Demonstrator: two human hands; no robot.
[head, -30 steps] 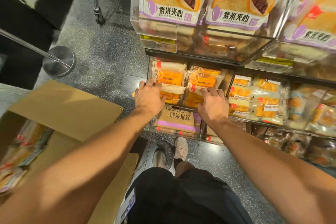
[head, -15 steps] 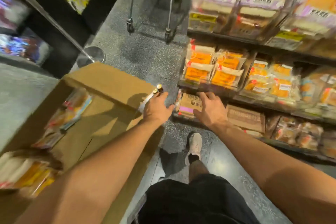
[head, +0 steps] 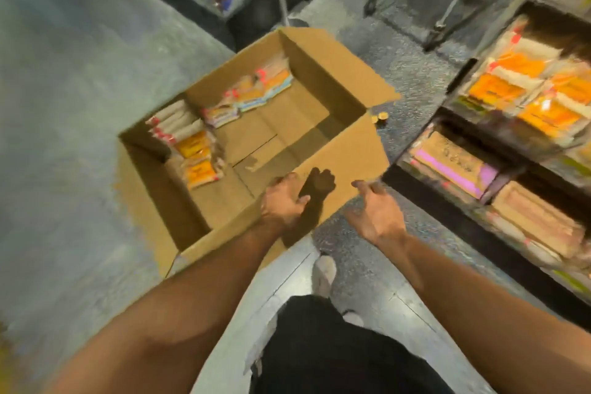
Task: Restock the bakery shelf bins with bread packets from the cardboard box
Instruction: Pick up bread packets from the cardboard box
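Both hands have come off the shelf bins since a second ago, and the view has swung left, so the cardboard box (head: 256,134) now sits dead centre on the floor instead of off at the left edge.

Only the head view to go on, and it's pretty smeary. Left hand (head: 283,201) is at the near flap of the box, fingers loosely bent against the cardboard with nothing in them. Right hand (head: 375,209) hangs just right of the box over the floor, fingers spread and relaxed, also holding nothing.

Contents: the box is mostly bare bottom. What's left is a row of bread packets (head: 195,150) along the left wall, orange labels near, pale ones further back, plus a second bunch (head: 256,89) leaning along the far wall. The shelf bins (head: 524,99) on the right hold plenty of orange packets, and flat cartons lie in the lower shelf.

What could go wrong, my guess: the packets sit on the far-left side, so the reach goes deep over that near flap, and leaning on the flap could fold it or tip the box. Slippery wrappers grabbed as a stack could also slide apart. There's a small gold thing (head: 380,117) on the floor by the right corner too; can't tell what.
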